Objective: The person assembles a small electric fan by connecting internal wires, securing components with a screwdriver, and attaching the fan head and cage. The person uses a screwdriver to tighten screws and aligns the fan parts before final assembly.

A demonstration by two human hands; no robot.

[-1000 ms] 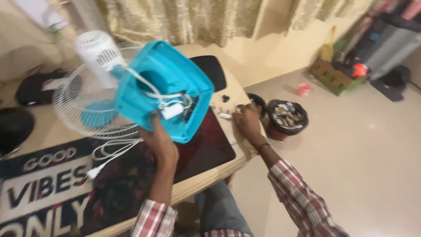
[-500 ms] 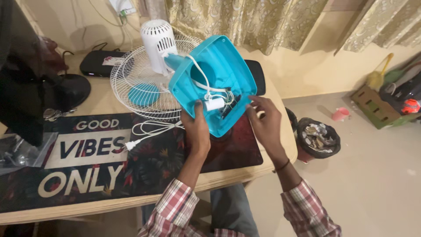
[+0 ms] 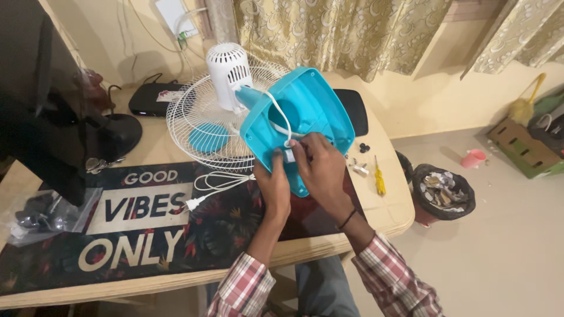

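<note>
Both hands on upturned turquoise plastic fan base [image 3: 305, 105]
Left hand [image 3: 274, 185] grips base edge; right hand [image 3: 320, 170] pinches small white part [image 3: 289, 155] inside.

Both hands crowd the open underside of the turquoise fan base [image 3: 305, 105], so there's little way in there. Behind it the wire fan guard [image 3: 197, 117] blocks the left. To the right, bare tabletop [image 3: 388, 208] lies open, past a yellow screwdriver [image 3: 379, 176] and loose screws [image 3: 359, 168].
</note>
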